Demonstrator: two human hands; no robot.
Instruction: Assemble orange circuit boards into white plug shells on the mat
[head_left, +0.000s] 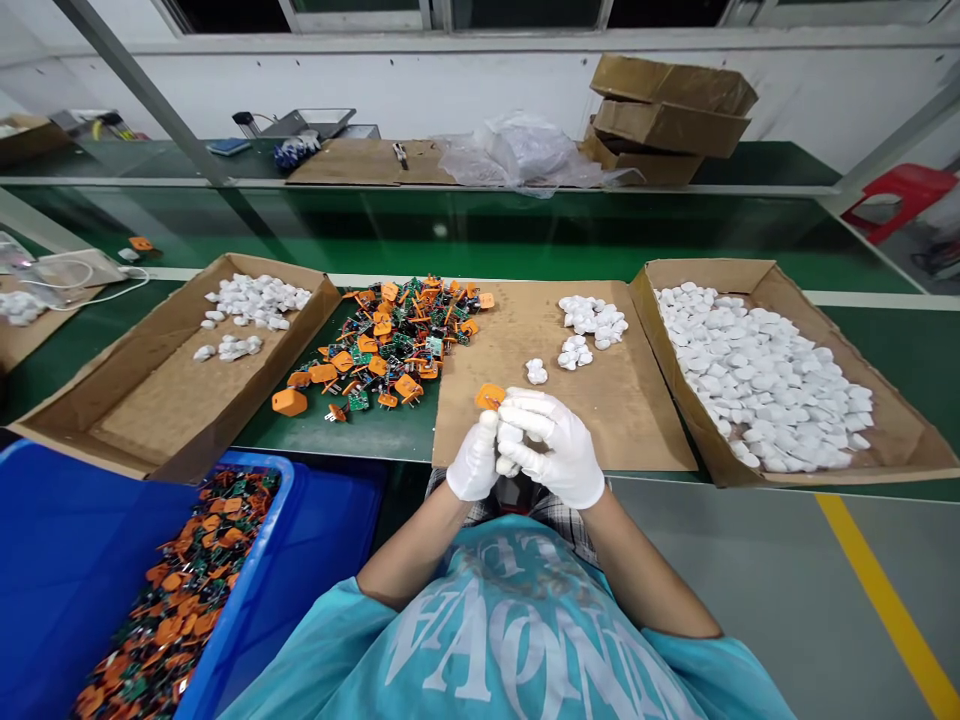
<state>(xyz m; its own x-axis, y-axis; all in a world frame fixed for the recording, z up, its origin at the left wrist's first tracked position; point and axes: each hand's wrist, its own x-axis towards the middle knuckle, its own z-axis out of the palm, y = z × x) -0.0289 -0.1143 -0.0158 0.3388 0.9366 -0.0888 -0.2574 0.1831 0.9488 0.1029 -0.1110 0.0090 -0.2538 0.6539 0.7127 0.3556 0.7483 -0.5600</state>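
My left hand [475, 462] and my right hand [556, 446], both in white gloves, meet at the cardboard's front edge with fingers closed together. Whatever they pinch is small, and white glove against white part hides it. Right at the fingertips shows an orange plug piece [491, 396]; whether the fingers touch it I cannot tell. Beyond the hands, a single white plastic piece [536, 371] and small clusters of white pieces [592, 318] lie on the flat cardboard sheet [637, 420]. To the left spreads a heap of orange plug pieces with green circuit boards [382, 345].
An open cardboard box [127, 425] with some white pieces stands left. Another box [679, 375], at right, holds many white pieces. Below left, a blue bin [255, 560] contains more orange plug assemblies. Stacked cartons [675, 115] and clear plastic bags [517, 150] occupy the back shelf.
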